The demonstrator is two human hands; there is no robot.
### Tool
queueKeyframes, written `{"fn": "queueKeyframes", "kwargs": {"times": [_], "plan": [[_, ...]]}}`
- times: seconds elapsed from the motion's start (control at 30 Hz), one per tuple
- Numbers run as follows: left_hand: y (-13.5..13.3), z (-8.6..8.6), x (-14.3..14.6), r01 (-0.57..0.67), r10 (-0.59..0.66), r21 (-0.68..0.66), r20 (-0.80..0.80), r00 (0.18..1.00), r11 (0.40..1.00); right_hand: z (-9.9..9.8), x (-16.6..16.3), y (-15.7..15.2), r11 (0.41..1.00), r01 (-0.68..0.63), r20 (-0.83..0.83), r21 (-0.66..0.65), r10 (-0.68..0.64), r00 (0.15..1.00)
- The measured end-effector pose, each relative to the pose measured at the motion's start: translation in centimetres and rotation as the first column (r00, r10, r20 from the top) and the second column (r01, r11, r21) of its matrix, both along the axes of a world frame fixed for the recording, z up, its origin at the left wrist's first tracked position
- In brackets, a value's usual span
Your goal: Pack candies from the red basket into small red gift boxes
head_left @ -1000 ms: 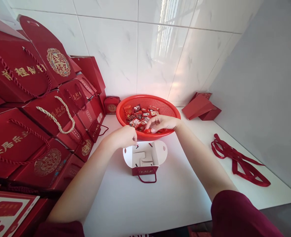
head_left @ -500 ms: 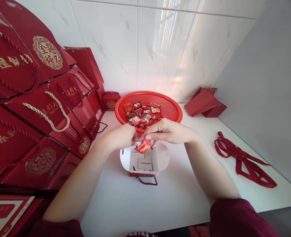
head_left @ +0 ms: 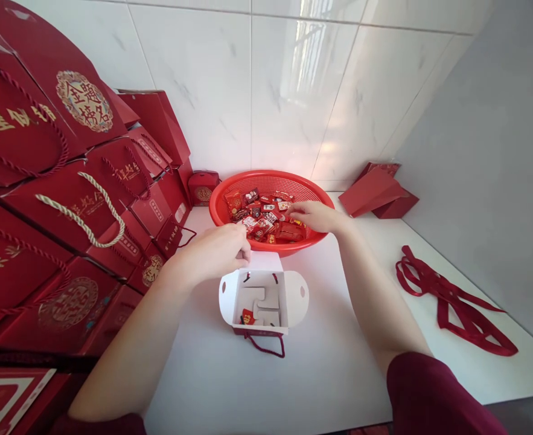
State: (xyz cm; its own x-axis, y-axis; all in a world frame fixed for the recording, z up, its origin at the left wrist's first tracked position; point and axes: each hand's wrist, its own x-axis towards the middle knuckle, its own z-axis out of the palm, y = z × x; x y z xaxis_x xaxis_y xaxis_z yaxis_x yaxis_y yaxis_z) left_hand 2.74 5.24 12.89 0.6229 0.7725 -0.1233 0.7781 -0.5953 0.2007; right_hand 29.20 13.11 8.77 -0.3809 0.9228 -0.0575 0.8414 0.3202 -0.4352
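Note:
A small open gift box [head_left: 262, 301], white inside and red outside, stands on the white table [head_left: 329, 356] with its flaps spread. One red sweet packet [head_left: 247, 316] lies in its near left corner. My left hand [head_left: 215, 252] is closed in a pinch on the box's far flap. Behind the box is a red mesh basket [head_left: 311, 193] holding several wrapped sweets [head_left: 261, 217]. My right hand [head_left: 312, 215] reaches into the basket, fingers curled down among the sweets; I cannot make out whether it grips one.
Red gift boxes with rope handles [head_left: 80, 199] are stacked high along the left. Flat folded red boxes [head_left: 375, 193] lie at the back right by the tiled wall. Dark red ribbons [head_left: 451, 302] lie on the table at the right.
My right hand carried a red packet from over the box, let it fall inside, and went back into the basket. The left hand stayed on the box's flap.

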Motion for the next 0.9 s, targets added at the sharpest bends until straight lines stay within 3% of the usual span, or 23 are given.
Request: {"fn": "queueKeyframes", "kwargs": {"times": [0.17, 0.33, 0.43, 0.57, 0.77, 0.9], "plan": [[1.0, -0.6, -0.6, -0.065, 0.053, 0.083, 0.142, 0.988, 0.994, -0.7, -0.9, 0.7, 0.985, 0.029, 0.221, -0.170, 0.010, 0.975], [3.1, -2.1, -0.8, 0.033, -0.020, -0.140, 0.097, 0.995, 0.990, -1.2, -2.2, 0.2, 0.954, -0.066, 0.260, -0.294, 0.147, 0.954], [3.8, -2.3, -0.5, 0.083, -0.073, -0.231, 0.049, 0.996, 0.970, -1.7, -3.2, -0.1, 0.962, -0.066, 0.280, -0.266, 0.143, 0.949], [3.9, -2.2, -0.3, 0.053, -0.051, -0.272, 0.014, 0.999, 0.961, -2.5, -4.2, -0.4, 0.977, -0.045, 0.280, -0.209, 0.104, 0.954], [3.3, -2.5, -0.3, 0.156, -0.164, -0.205, -0.023, 0.986, 0.966, -3.0, -4.2, -0.6, 0.989, 0.017, 0.277, -0.146, 0.024, 0.961], [2.5, -2.8, -0.5, 0.181, -0.194, -0.228, -0.035, 0.980, 0.957, -2.2, -4.7, -1.4, 0.985, -0.071, 0.225, -0.157, 0.106, 0.969]]}}
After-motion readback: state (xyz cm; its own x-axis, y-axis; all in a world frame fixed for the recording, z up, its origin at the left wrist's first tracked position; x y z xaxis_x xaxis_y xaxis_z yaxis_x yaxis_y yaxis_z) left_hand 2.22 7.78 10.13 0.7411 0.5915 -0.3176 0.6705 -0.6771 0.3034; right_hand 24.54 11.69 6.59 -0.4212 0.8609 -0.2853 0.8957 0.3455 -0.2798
